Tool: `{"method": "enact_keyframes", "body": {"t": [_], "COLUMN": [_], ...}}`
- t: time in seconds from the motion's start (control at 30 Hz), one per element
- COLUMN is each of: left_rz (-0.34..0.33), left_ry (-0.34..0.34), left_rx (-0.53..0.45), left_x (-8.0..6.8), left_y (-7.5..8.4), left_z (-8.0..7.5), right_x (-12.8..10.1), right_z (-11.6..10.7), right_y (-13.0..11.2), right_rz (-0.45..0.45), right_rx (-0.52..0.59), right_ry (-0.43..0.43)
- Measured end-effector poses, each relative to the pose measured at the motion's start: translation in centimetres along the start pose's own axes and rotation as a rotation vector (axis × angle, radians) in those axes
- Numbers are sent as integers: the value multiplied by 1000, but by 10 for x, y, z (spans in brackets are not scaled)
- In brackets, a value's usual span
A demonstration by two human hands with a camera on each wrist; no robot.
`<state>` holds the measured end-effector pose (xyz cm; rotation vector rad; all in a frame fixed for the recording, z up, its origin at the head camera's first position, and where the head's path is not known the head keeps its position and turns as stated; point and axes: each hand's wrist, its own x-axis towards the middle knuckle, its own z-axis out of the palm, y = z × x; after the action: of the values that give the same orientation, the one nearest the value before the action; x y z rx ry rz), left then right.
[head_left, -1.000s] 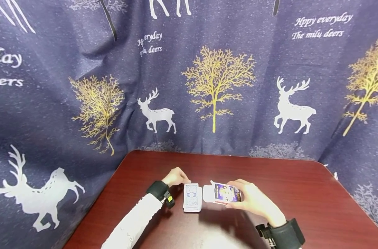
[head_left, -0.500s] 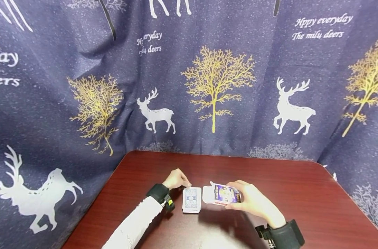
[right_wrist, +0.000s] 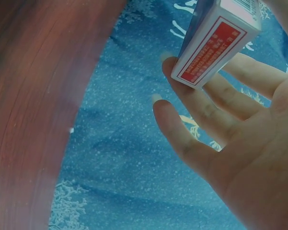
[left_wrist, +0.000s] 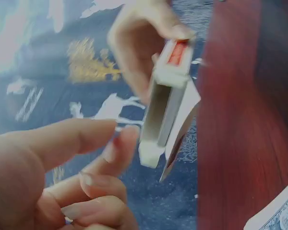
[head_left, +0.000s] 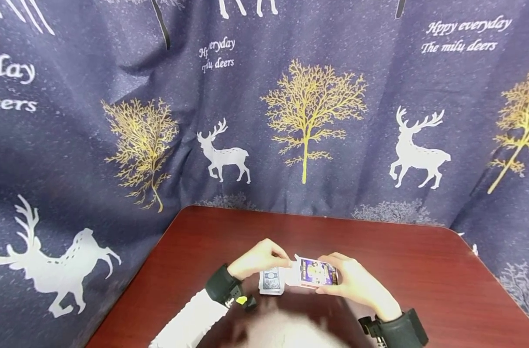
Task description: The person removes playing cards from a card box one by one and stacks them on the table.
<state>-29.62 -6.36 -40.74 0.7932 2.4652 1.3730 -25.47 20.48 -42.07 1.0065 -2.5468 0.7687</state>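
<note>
Right hand [head_left: 356,282]: fingers gripped the card box [head_left: 315,272], held above the table [head_left: 421,270].
Left hand [head_left: 257,258]: fingers loosely bent, empty, at the box's open flap.
Deck [head_left: 271,282]: on the table, just left of the box.

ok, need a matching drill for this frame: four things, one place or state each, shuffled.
Things:
1. white card box with purple front
2. blue-backed card stack
3. left hand
4. dark red wooden table

States:
A. lies flat on the table
B. held in the right hand, flap open
C. bears the stack
D. reaches toward the box's open end

Pairs: 1-B, 2-A, 3-D, 4-C
</note>
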Motion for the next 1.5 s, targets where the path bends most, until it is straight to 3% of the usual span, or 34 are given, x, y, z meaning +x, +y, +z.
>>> {"method": "enact_keyframes", "body": {"t": [0.1, 0.2, 0.53, 0.83, 0.97, 1.2, 1.5], "left_rz": [-12, -19, -78, -47, -63, -128, -130], "left_ry": [56, 93, 102, 94, 73, 29, 11], "left_rx": [138, 180, 137, 132, 80, -103, -181], "left_x": [-4, -6, -7, -8, -7, -9, -16], "left_y": [8, 7, 4, 5, 5, 1, -5], "left_z": [11, 20, 32, 35, 32, 23, 8], "right_x": [-1, -4, -6, -5, -3, 0, -1], "right_z": [0, 1, 2, 1, -1, -2, -5], "right_y": [-1, -2, -7, -11, -11, -10, -8], "right_rz": [2, 15, -2, -7, -10, -21, -9], "right_rx": [5, 8, -31, -26, -23, -11, 1], "right_ry": [-5, -11, 5, 1, 7, 9, 4]}}
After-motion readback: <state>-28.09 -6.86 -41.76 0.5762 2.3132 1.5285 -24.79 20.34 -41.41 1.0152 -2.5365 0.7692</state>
